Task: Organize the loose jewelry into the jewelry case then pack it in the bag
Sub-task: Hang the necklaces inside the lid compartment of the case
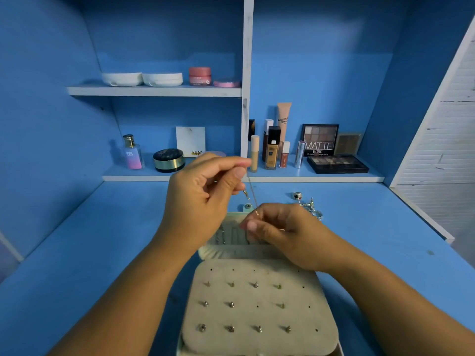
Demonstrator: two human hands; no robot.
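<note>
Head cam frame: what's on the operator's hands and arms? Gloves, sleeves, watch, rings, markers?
Nothing worn. The left hand and right hand are bare, no gloves. I see no rings, though the fingers are partly hidden. The left forearm and right forearm are bare to the frame edge: no sleeves, watch, bracelet, straps or markers. Nails look short and unpainted.

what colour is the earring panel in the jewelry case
Pale beige earring panel, dotted with small dark holes; head view.
</note>
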